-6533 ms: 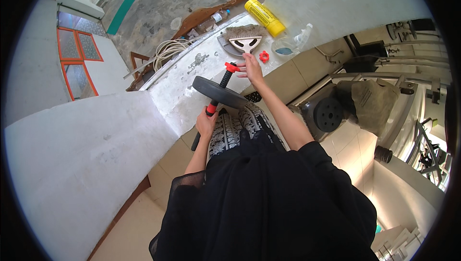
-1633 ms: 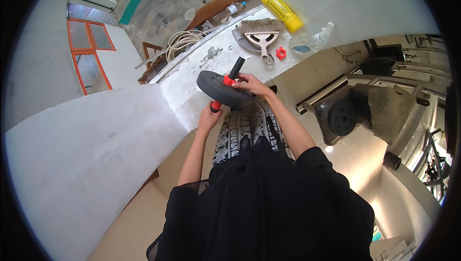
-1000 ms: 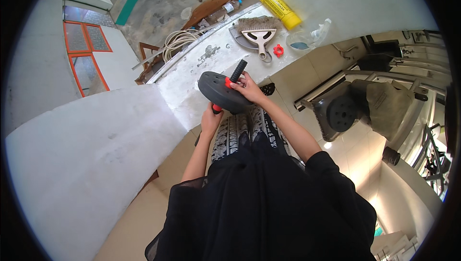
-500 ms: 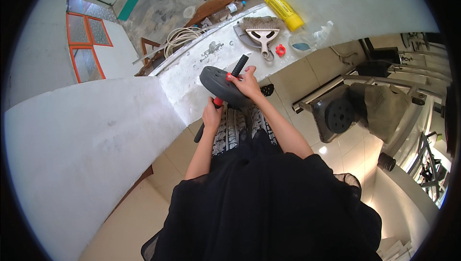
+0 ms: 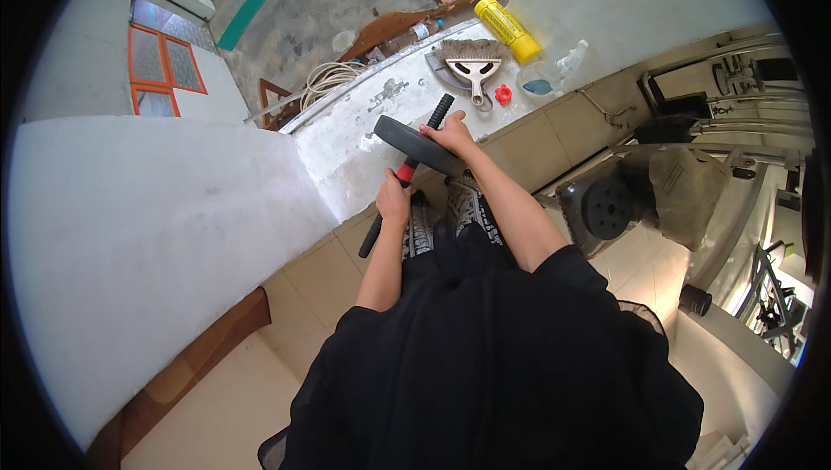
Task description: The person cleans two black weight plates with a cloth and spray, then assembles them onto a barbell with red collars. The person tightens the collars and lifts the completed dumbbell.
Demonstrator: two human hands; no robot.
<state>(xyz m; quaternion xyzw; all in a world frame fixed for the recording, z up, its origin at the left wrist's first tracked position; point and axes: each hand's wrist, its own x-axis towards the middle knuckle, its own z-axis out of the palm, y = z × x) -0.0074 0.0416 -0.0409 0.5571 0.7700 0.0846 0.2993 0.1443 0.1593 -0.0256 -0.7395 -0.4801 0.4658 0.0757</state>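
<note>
A black dumbbell bar (image 5: 371, 236) runs slantwise in front of me through a round black weight plate (image 5: 400, 134), seen nearly edge-on. My left hand (image 5: 394, 199) is wrapped around the bar below the plate, beside a red collar (image 5: 406, 173). On the plate's other side, my right hand (image 5: 449, 134) is closed at the base of the ridged bar end, with its thumb across the bar. Whether a red nut sits under those fingers is hidden. A red star-shaped nut (image 5: 503, 95) lies on the white ledge (image 5: 351, 154).
A brush with dustpan (image 5: 474, 67), a yellow tube (image 5: 508, 28) and a clear spray bottle (image 5: 554, 72) lie on the ledge. Coiled cable (image 5: 329, 85) sits by its far edge. Gym equipment with a black plate (image 5: 606, 209) stands at right. A white wall (image 5: 164, 236) rises at left.
The plate has tilted from showing its face to nearly edge-on. Both hands and the bar have shifted slightly right in view. Red showing at my right thumb before is no longer clearly visible.
</note>
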